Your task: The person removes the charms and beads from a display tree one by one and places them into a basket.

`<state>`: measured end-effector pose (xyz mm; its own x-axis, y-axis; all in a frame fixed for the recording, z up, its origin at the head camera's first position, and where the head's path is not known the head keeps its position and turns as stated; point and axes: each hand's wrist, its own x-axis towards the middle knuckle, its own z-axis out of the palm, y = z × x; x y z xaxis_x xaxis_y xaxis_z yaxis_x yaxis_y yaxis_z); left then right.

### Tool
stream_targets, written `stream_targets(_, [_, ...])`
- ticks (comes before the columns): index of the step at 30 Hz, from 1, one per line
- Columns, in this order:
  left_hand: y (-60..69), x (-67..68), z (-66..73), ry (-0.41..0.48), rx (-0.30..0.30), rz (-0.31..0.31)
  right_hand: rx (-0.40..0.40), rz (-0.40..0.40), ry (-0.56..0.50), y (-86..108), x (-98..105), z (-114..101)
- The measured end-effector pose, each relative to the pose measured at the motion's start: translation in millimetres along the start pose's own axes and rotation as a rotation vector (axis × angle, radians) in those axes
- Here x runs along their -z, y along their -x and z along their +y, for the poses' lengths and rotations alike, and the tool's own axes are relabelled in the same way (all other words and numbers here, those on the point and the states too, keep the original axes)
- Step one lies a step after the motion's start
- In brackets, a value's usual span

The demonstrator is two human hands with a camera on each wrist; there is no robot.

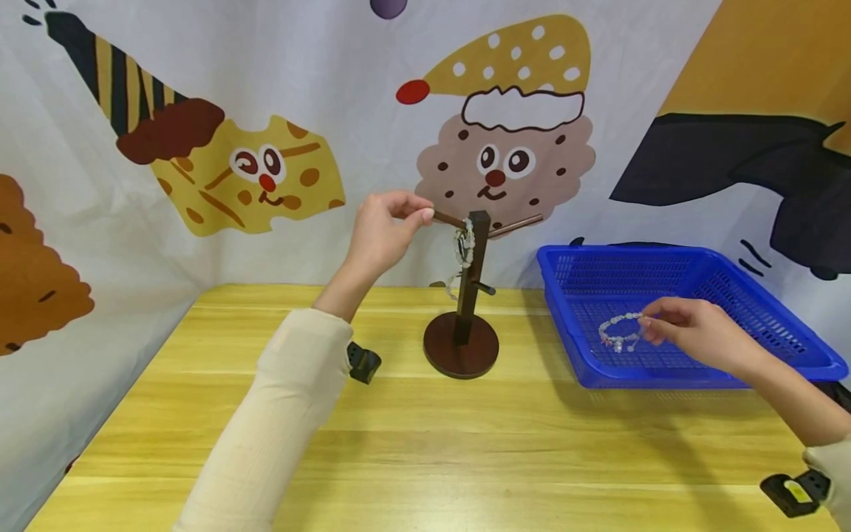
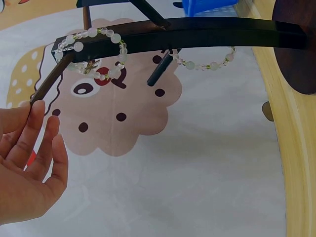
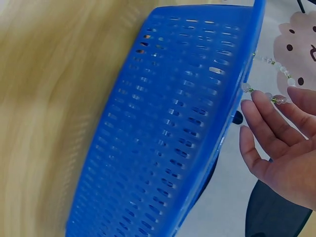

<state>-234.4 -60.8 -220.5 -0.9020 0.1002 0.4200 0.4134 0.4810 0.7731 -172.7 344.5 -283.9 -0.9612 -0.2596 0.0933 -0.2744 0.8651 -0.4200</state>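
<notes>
A dark wooden stand point(image 1: 467, 295) with several pegs rises from a round base. The left hand point(image 1: 388, 230) pinches the end of its upper left peg between thumb and fingers; the left wrist view shows the same hand point(image 2: 32, 163) there. One beaded bracelet point(image 2: 122, 58) hangs on that peg near the post, and another bracelet point(image 2: 213, 65) hangs lower down. Over the blue basket point(image 1: 565, 325), the right hand point(image 1: 698, 332) pinches a beaded bracelet point(image 1: 620, 318) with small charms. In the right wrist view that bracelet point(image 3: 284, 70) dangles from the hand point(image 3: 284, 143).
The basket stands right of the stand on the wood-grained table point(image 1: 425, 443). Behind the table hangs a cloth point(image 1: 372, 148) printed with cartoon figures. Black bands are at both wrists point(image 1: 364, 363).
</notes>
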Motion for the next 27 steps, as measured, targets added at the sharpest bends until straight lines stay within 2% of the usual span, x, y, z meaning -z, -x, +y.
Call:
stream_targets(5, [-0.5, 0.0, 0.2, 0.003, 0.008, -0.003, 0.003, -0.007, 0.0, 0.3, -4, 2])
stream_targets(9, [-0.4, 0.2, 0.9, 0.003, 0.015, -0.007, 0.012, 0.018, 0.006, 0.3, -4, 1])
stream_targets(27, [-0.5, 0.5, 0.6, 0.011, 0.015, -0.007, 0.007, 0.01, 0.012, -9.8, 10, -14])
